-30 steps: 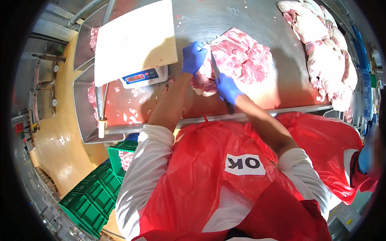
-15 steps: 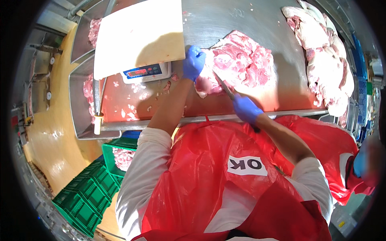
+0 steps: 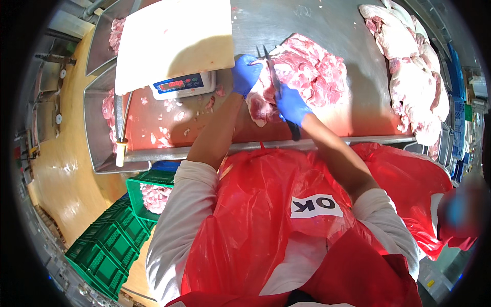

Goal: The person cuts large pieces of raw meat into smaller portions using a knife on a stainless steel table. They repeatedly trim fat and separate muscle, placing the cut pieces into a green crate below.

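A broad slab of raw pink meat with pale fat lies on the steel work table in front of me. My left hand, in a blue glove, is closed on the meat's left edge. In my right hand, also gloved in blue, is a knife with a dark handle. Its blade points away from me over the left part of the meat, its tip close to my left fingers. Whether the edge is in the meat or just above it, I cannot tell.
Left of the meat stand a scale and a large white board above it. A sharpening steel hangs at the tray's edge. More meat pieces lie far right. Green crates stand lower left; a co-worker's red apron is at right.
My right hand has moved up and to the left with the knife, so the blade now reaches farther away, near my left hand. My left hand keeps its grip on the meat.
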Demonstrator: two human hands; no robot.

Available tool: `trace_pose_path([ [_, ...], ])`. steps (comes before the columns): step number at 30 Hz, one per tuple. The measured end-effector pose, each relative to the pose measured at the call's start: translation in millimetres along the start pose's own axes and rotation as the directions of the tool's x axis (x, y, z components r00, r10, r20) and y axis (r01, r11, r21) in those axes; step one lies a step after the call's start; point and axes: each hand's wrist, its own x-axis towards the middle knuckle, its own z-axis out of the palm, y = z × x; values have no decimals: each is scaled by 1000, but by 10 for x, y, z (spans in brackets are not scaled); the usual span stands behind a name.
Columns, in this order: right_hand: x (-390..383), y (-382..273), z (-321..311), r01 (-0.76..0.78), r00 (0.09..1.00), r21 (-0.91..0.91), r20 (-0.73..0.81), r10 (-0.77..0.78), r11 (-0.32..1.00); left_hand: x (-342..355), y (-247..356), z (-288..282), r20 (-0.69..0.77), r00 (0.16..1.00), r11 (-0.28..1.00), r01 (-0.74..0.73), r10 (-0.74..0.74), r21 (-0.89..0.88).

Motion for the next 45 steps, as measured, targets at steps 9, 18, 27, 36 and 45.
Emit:
trace_pose_path([
  [9,-13,20,130,61,998,-315,46,-49,947,-142,-5,-116,-98,994,986,-27,44,167],
  [18,-921,294,-664,144,989,-490,110,-103,860,-942,67,-758,22,993,822,-105,112,560],
  [27,161,343,-23,199,961,-252,-137,-238,947,-1031,379,18,185,945,866,-322,269,383],
  [36,251,391,-33,248,945,-244,-152,-290,937,-490,176,226,126,990,830,-121,62,544],
  [45,-674,966,-353,-24,998,-522,37,51,853,-561,-291,-391,216,976,680,-184,40,709],
])
